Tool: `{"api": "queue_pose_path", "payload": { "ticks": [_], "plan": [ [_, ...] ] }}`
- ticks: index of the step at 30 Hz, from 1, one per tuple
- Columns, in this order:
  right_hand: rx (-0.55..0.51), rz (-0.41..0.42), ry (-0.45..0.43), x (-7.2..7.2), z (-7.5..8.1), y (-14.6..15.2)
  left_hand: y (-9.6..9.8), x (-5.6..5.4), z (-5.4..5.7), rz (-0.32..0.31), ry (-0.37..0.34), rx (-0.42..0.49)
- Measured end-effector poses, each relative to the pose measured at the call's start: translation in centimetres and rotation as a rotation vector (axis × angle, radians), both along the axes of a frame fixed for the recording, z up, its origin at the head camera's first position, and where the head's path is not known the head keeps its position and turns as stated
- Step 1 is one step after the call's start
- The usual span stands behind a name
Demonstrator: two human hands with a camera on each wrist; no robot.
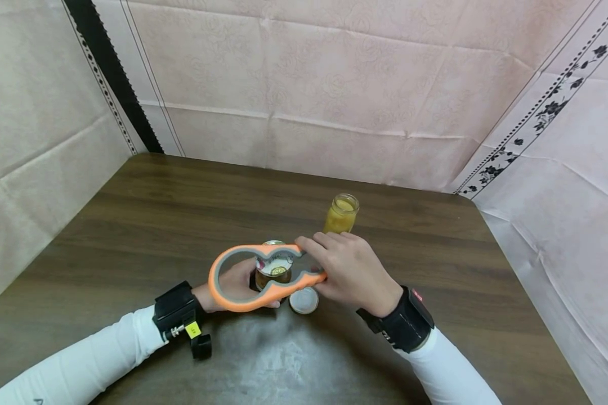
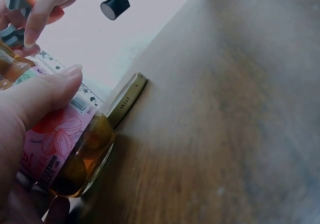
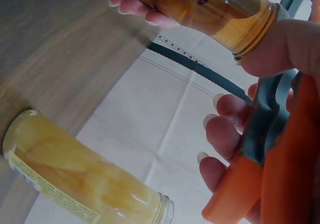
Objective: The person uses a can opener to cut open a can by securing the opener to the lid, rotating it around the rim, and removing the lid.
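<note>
- Head view: grips a brown jar in the left hand, near the middle of a wooden table.
- Holds an orange and grey opener in the right hand, with fingers curled round its two free ends.
- Stretches the opener across the line of sight to the brown jar, leaving the jar visible between the rounded arms; cannot tell whether opener and jar touch.
- Left wrist view: presses the left thumb on the jar's pink flower label, with round brown pieces showing through the glass.
- Shows a gold-rimmed lid lying on the table just beside the brown jar, pale face up.
- Right wrist view: shows the brown jar's ridged neck close to the right thumb; cannot tell if touching.
- Shows a yellow jar standing upright and uncovered on the table, beyond the right hand.
- Wears white sleeves and black wrist straps on both arms.
- Shows pale cloth behind the table, with a black band on the left and a floral border on the right.
</note>
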State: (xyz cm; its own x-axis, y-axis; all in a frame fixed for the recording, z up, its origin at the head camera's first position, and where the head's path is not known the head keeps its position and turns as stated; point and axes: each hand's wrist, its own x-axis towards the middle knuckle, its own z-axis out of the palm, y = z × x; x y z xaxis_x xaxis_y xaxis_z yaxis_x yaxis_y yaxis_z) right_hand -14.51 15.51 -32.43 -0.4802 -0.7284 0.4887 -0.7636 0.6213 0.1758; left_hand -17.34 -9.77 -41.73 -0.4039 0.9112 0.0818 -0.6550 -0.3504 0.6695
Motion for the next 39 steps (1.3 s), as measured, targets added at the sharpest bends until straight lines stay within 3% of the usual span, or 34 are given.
{"api": "queue_pose_path", "payload": {
  "ticks": [2, 3, 4, 5, 7, 11, 20, 30, 35, 39],
  "plan": [
    [-0.01, -0.003, -0.008, -0.1, 0.0, -0.1, -0.1, 0.2, 0.1, 0.179, 0.506, -0.178],
    [-0.013, -0.006, -0.01, -0.2, 0.0, -0.1, -0.2, 0.3, -0.1, 0.283, 0.722, -0.285],
    [-0.013, -0.01, -0.012, -0.2, 0.0, -0.2, -0.2, 0.4, -0.2, 0.349, 0.861, -0.375],
    [-0.012, -0.015, -0.014, -0.3, 0.0, -0.2, -0.2, 0.5, -0.4, 0.386, 0.945, -0.44],
    [-0.005, -0.026, -0.018, -0.4, 0.0, -0.3, -0.2, 0.6, -0.6, 0.373, 0.94, -0.5],
    [0.017, -0.045, -0.03, -0.6, 0.0, -0.4, -0.2, 0.7, -1.1, 0.334, 0.846, -0.528],
    [0.045, -0.068, -0.067, -0.8, 0.1, -0.7, 0.0, 0.7, -0.8, 0.321, 0.823, -0.46],
    [0.084, -0.089, -0.055, -0.8, 0.3, -1.1, 0.1, 0.6, -0.7, 0.34, 0.814, -0.495],
    [0.126, -0.115, -0.004, -0.6, 0.4, -1.4, 0.1, 0.5, -0.8, 0.359, 0.851, -0.502],
    [0.186, -0.163, 0.137, -0.2, 0.1, -1.8, -0.1, 0.5, -1.1, 0.403, 0.908, -0.554]
  ]
}}
